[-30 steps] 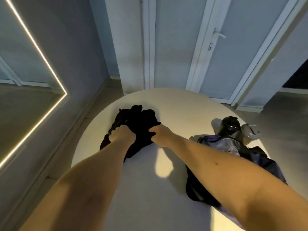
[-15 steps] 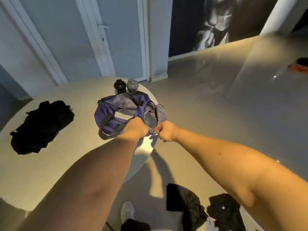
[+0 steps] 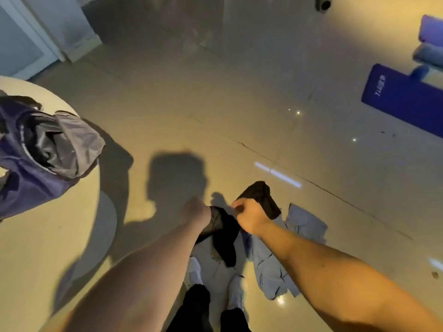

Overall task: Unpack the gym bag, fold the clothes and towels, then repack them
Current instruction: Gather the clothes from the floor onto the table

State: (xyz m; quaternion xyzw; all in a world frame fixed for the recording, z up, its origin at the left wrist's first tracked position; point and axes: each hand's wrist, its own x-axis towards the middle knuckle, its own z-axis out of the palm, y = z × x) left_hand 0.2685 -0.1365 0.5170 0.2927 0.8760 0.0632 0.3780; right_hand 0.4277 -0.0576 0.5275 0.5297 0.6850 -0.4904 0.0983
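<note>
The purple gym bag (image 3: 36,159) lies open on the round white table (image 3: 48,236) at the left. On the floor below me are a black garment (image 3: 225,238), a second black garment (image 3: 261,197) and a light blue garment (image 3: 287,250). My left hand (image 3: 196,212) grips the nearer black garment at its upper edge. My right hand (image 3: 249,216) is curled just right of it, over the second black piece; what it holds is hidden. My white shoes (image 3: 194,271) stand under the clothes.
A blue exercise mat (image 3: 402,101) and rolled mats (image 3: 429,53) lie on the tiled floor at the far right. A white door frame (image 3: 36,37) stands at the upper left. The table edge is close on my left.
My view swung right and down from the table to the floor. My hands left the black clothes on the table, then the bag, and now reach the clothes on the floor.
</note>
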